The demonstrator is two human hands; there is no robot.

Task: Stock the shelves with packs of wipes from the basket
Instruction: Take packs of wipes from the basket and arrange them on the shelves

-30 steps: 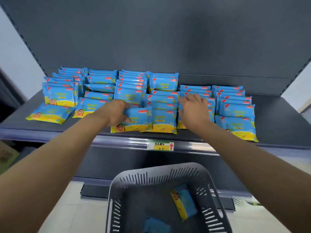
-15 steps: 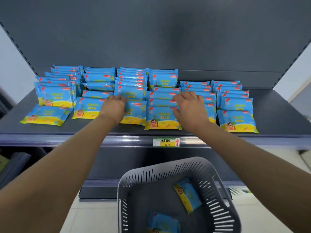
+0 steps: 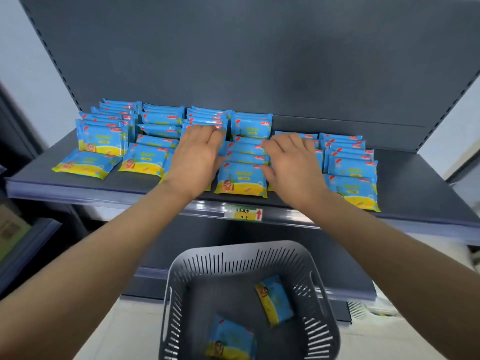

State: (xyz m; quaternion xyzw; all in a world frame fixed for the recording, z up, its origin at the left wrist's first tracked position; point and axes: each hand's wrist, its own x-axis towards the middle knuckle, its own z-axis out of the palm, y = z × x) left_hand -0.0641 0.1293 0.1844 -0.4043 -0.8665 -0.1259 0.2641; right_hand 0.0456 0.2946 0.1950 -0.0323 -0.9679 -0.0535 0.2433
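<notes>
Left hand point(image 3: 197, 159), fingers spread, is resting on packs point(image 3: 241, 178) at ten o'clock; right hand point(image 3: 293, 162) likewise at two. Basket point(image 3: 322, 331) is sitting at six.

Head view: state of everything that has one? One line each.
left hand, open, fingers flat on the shelf packs.
right hand, open, fingers spread on the shelf packs.
shelf packs, stocked in overlapping rows.
basket, below the shelf, nearly empty.
basket packs, two, lying loose inside, not yet shelved.
</notes>
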